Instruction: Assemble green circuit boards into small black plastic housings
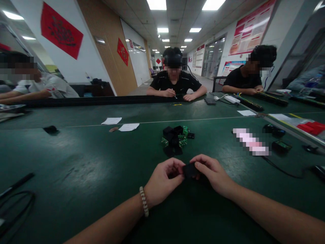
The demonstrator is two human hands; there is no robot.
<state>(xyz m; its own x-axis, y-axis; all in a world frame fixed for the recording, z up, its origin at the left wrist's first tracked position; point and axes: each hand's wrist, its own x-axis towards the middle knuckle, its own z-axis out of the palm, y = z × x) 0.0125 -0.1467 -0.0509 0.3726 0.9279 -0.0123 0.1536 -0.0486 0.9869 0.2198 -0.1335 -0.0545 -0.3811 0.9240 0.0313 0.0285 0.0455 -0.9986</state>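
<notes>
Between my two hands is a small black box-shaped plastic piece (190,170), held above the green table (101,203). The fingertips of my left hand (166,178) pinch its left side; a beaded bracelet circles that wrist. On its right side, the thumb and fingers of my right hand (212,171) grip it. Fine detail on the dark piece cannot be made out. Just beyond my hands lies a pile of black plastic parts (172,135) mixed with green circuit boards (183,140).
White paper slips (129,127) lie farther off to the left. A phone-like item with a blurred screen (250,141) and a cable (281,171) are at right. A black pen-like tool (17,184) is at left. Co-workers sit around the table, one person (176,79) directly opposite.
</notes>
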